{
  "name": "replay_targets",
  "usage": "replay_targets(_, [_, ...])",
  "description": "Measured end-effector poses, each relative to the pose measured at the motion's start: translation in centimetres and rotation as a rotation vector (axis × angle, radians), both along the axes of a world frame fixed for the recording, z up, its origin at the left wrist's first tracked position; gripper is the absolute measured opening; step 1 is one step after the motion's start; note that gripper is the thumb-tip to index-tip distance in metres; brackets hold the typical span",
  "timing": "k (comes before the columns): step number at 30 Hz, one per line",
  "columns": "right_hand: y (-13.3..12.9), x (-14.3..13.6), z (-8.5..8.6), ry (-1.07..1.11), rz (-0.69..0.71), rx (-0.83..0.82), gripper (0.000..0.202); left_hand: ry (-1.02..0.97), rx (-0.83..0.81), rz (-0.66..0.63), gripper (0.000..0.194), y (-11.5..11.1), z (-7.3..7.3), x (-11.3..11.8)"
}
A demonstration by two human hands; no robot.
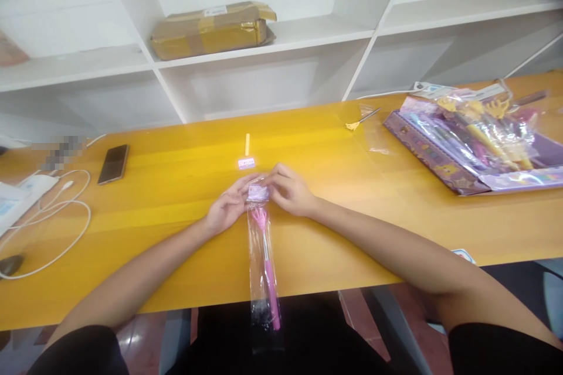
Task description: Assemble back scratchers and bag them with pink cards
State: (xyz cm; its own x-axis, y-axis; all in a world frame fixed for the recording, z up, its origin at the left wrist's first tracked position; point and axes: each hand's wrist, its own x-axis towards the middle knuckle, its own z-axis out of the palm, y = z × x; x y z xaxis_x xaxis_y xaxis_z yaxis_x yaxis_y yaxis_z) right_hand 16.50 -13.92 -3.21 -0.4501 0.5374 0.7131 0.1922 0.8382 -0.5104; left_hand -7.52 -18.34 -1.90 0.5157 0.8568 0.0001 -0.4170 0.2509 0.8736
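A clear plastic bag (pixel 256 269) lies upright to my view, its lower end reaching past the table's front edge. Inside it is a pink back scratcher (pixel 271 290) with a hand-shaped head and a metal shaft. At the bag's top sits a small purple-and-white label (pixel 258 192). My left hand (pixel 227 206) pinches the bag's top from the left. My right hand (pixel 291 190) has its bent fingers closed on the top right corner, beside the label; its fingertips are partly hidden. Just beyond are another small label (pixel 246 163) and a short yellow stick (pixel 247 145).
At the right stands an open purple display box (pixel 433 152) heaped with bagged back scratchers. A loose yellow-headed back scratcher (pixel 363 119) lies left of it. A phone (pixel 113 164) and white cables (pixel 88 211) are at the left. A taped carton (pixel 211 32) rests on the shelf.
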Motion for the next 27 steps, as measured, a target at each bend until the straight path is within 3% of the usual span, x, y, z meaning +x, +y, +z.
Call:
replay_targets(3, [-0.1, 0.0, -0.1, 0.003, -0.025, -0.030, 0.021, 0.006, 0.003, -0.004, 0.071, 0.0, 0.0, 0.0])
replay_targets(6, [0.1, 0.0, -0.5, -0.001, -0.121, -0.117, 0.038, 0.012, 0.009, 0.005, 0.070, 0.0, -0.1, -0.1])
replay_targets(9, [0.5, -0.2, -0.7, 0.015, -0.118, -0.172, 0.049, 0.020, 0.020, -0.001, 0.069, 0.1, -0.1, -0.1])
replay_targets(12, [0.7, -0.4, -0.7, 0.086, -0.099, -0.205, 0.037, 0.041, 0.029, 0.006, 0.069, 0.0, -0.1, 0.0])
replay_targets(15, [0.5, -0.4, -0.5, 0.107, -0.023, -0.196, 0.024, 0.082, 0.025, 0.052, 0.087, 0.0, -0.3, 0.3])
replay_targets(18, [0.2, -0.3, -0.4, 0.092, 0.053, -0.129, 0.024, 0.154, -0.005, 0.059, 0.099, 0.0, -0.9, 0.3])
replay_targets(23, [0.3, 0.1, -0.5, -0.019, 0.087, 0.022, 0.019, 0.231, -0.019, 0.075, 0.069, 0.3, -2.0, 0.0])
replay_targets(27, [0.5, 0.6, -0.5, -0.185, 0.036, 0.282, 0.012, 0.291, 0.050, 0.095, 0.057, 0.3, -2.1, -0.1])
